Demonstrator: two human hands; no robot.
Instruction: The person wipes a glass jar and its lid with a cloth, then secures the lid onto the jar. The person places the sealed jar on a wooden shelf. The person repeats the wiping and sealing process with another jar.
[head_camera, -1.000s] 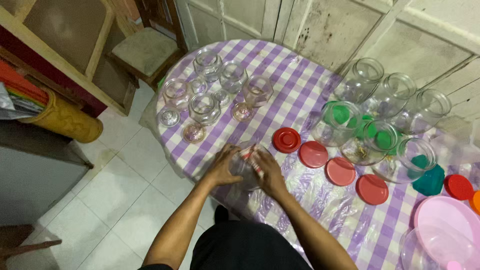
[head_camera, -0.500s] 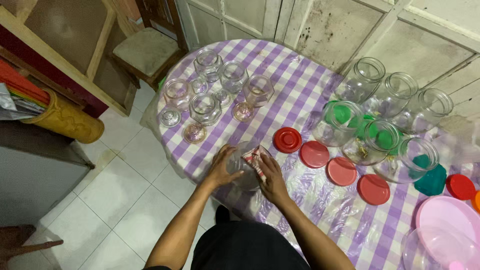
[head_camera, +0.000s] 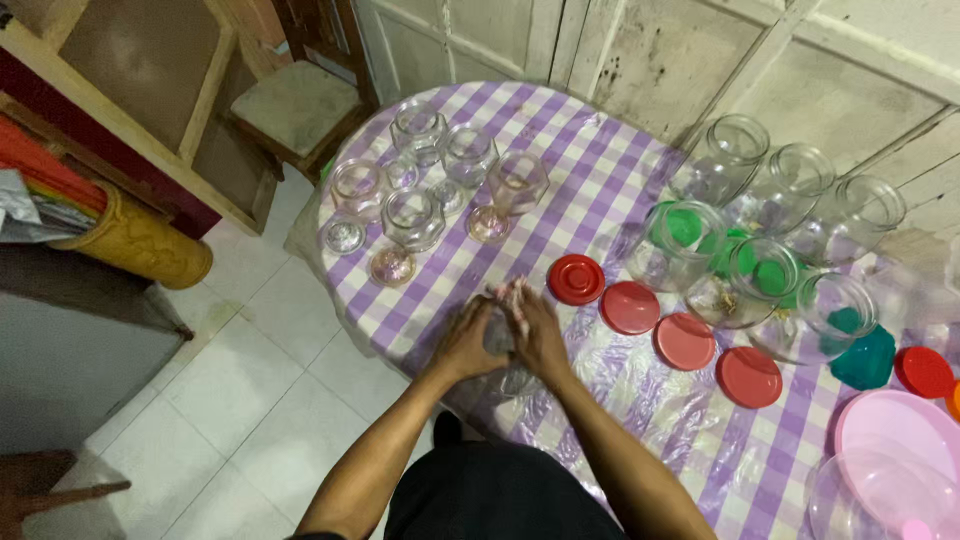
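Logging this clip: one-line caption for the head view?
Both hands, left hand and right hand, clasp a clear glass jar with a cloth on a purple checked table.

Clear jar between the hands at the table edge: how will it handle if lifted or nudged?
The clear jar looks like glass: probably rigid, breakable, slick. Rounded sides suggest it could roll if tipped. Left hand and right hand clasp it near the table edge, so a slip risks falling.

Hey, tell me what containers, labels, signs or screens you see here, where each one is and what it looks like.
No labels, signs or screens show.
Small clear jar: near table edge, between left hand and right hand, with a cloth.
Five small glass jars: far left of the table, loose clear lids beside them.
Six large clear jars: far right, some over green lids.
Red round lids: a row at centre.
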